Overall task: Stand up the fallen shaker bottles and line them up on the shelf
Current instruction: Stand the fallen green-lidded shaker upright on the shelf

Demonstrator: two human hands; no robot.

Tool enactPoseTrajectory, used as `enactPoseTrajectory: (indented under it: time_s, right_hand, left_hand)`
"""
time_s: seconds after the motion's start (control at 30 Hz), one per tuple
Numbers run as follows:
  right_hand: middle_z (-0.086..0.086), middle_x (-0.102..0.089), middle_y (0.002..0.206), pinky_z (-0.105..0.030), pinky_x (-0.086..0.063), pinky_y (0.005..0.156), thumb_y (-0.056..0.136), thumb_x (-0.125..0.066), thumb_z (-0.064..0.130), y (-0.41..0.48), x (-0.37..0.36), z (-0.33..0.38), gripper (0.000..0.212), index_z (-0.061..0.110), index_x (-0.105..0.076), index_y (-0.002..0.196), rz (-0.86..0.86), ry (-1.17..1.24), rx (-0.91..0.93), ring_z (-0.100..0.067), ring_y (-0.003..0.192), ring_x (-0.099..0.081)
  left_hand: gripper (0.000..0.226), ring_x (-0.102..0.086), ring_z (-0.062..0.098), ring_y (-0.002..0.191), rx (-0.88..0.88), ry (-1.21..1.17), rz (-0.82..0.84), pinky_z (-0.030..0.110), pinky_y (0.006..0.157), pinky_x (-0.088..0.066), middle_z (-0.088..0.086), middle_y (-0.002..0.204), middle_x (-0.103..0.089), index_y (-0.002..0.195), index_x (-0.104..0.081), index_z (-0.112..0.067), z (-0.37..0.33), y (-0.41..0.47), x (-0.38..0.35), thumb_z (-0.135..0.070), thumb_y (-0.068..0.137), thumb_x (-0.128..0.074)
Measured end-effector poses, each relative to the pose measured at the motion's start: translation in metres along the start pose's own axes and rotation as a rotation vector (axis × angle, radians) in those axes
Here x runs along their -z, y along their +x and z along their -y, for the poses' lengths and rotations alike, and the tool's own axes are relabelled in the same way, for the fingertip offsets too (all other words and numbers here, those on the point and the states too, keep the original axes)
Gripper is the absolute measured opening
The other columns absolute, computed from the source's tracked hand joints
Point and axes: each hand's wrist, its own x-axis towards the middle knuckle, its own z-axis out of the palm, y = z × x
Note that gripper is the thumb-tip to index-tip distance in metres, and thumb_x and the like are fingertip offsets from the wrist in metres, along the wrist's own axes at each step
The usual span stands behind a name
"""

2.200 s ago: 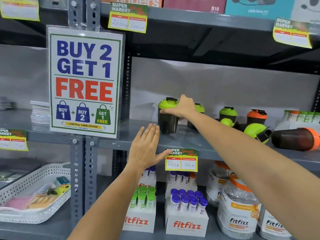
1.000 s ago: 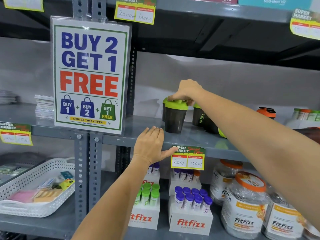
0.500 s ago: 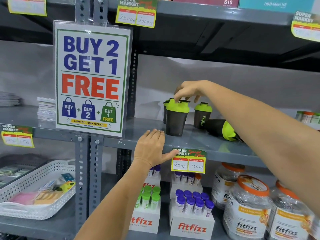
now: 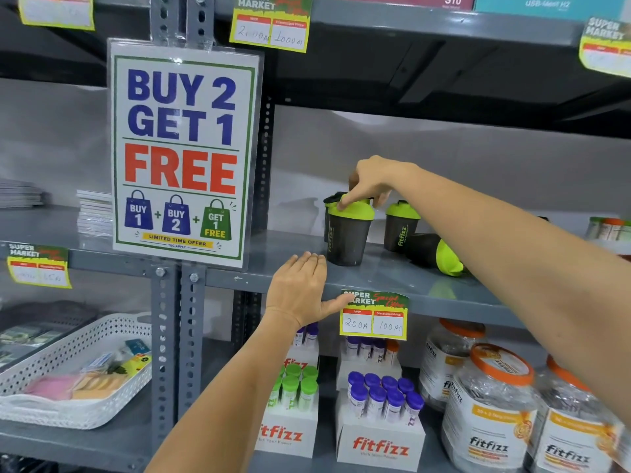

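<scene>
Three dark shaker bottles with green lids show on the grey middle shelf (image 4: 444,295). The front shaker bottle (image 4: 348,237) stands upright, and my right hand (image 4: 372,180) pinches its lid from above, index finger pressed on the green top. A further bottle is mostly hidden behind it. A second shaker bottle (image 4: 399,228) stands upright just to the right. A fallen shaker bottle (image 4: 432,254) lies on its side beside that, lid pointing right and forward. My left hand (image 4: 300,288) rests flat on the shelf's front edge, fingers apart, holding nothing.
A large promo sign (image 4: 181,151) hangs on the upright post to the left. A price tag (image 4: 374,314) is clipped to the shelf edge. Below stand Fitfizz tube boxes (image 4: 379,425) and jars (image 4: 491,411). A white basket (image 4: 85,370) sits lower left. My right forearm hides the shelf's right part.
My right hand has dropped back onto the front bottle's lid, index finger now pressing the top. The left hand stays on the shelf edge. The bottles have not shifted.
</scene>
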Motion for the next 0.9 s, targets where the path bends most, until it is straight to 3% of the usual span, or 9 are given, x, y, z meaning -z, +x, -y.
enactPoseTrajectory:
  time_s: [0.13, 0.27, 0.37, 0.43, 0.5, 0.7, 0.9]
  right_hand:
    - [0.001, -0.066, 0.089, -0.028, -0.051, 0.064, 0.071, -0.072, 0.056, 0.0, -0.002, -0.011, 0.059, 0.023, -0.061, 0.119, 0.031, 0.021, 0.103, -0.015, 0.07, -0.067]
    - [-0.003, -0.054, 0.122, -0.027, -0.05, 0.063, 0.076, -0.073, 0.043, 0.004, -0.004, -0.019, 0.062, 0.03, -0.05, 0.132, 0.094, 0.075, 0.127, -0.017, 0.085, -0.062]
    - [0.0, -0.048, 0.122, -0.032, -0.054, 0.068, 0.066, -0.077, 0.056, 0.006, -0.005, -0.021, 0.082, 0.035, -0.041, 0.137, 0.123, 0.074, 0.116, -0.024, 0.1, -0.058]
    - [0.001, -0.049, 0.118, -0.031, -0.055, 0.065, 0.054, -0.079, 0.066, 0.006, -0.01, -0.02, 0.095, 0.036, -0.041, 0.136, 0.088, 0.058, 0.125, -0.02, 0.094, -0.059]
    - [0.0, -0.05, 0.114, -0.03, -0.053, 0.061, 0.054, -0.08, 0.065, 0.008, -0.017, -0.018, 0.094, 0.034, -0.043, 0.135, 0.043, 0.026, 0.147, -0.018, 0.087, -0.059]
    - [-0.007, -0.056, 0.13, -0.039, -0.045, 0.088, 0.065, -0.081, 0.05, 0.01, -0.028, -0.024, 0.082, 0.027, -0.044, 0.135, -0.035, -0.054, 0.216, -0.029, 0.111, -0.052]
    - [-0.006, -0.052, 0.138, -0.041, -0.043, 0.095, 0.068, -0.079, 0.051, 0.007, -0.032, -0.028, 0.083, 0.028, -0.041, 0.138, -0.054, -0.043, 0.234, -0.03, 0.121, -0.048]
  left_hand:
    - [0.089, -0.066, 0.026, 0.103, 0.001, -0.006, 0.008, 0.037, 0.091, -0.05, 0.013, 0.107, -0.071, 0.109, -0.068, -0.002, 0.0, 0.0, 0.001, -0.074, 0.081, -0.026]
    - [0.089, -0.066, 0.026, 0.104, 0.003, -0.009, 0.016, 0.038, 0.091, -0.05, 0.013, 0.108, -0.071, 0.11, -0.068, -0.001, -0.001, 0.0, 0.002, -0.074, 0.081, -0.025]
    - [0.089, -0.066, 0.026, 0.103, 0.004, -0.009, 0.024, 0.038, 0.091, -0.05, 0.013, 0.108, -0.071, 0.11, -0.068, -0.002, 0.0, 0.0, 0.002, -0.074, 0.081, -0.025]
    - [0.089, -0.066, 0.026, 0.104, 0.003, -0.01, 0.027, 0.038, 0.091, -0.05, 0.013, 0.108, -0.071, 0.11, -0.068, -0.002, -0.001, 0.0, 0.003, -0.074, 0.081, -0.025]
    - [0.089, -0.066, 0.026, 0.104, 0.002, -0.015, 0.031, 0.038, 0.092, -0.05, 0.013, 0.108, -0.071, 0.11, -0.068, -0.002, -0.001, -0.001, 0.004, -0.074, 0.081, -0.026]
    - [0.088, -0.065, 0.027, 0.104, -0.002, -0.028, 0.066, 0.039, 0.091, -0.051, 0.014, 0.109, -0.07, 0.111, -0.067, -0.001, 0.0, -0.001, 0.005, -0.073, 0.081, -0.028]
    - [0.087, -0.066, 0.026, 0.103, 0.006, -0.027, 0.085, 0.038, 0.091, -0.05, 0.014, 0.108, -0.071, 0.11, -0.068, -0.001, -0.001, 0.0, 0.006, -0.074, 0.08, -0.029]
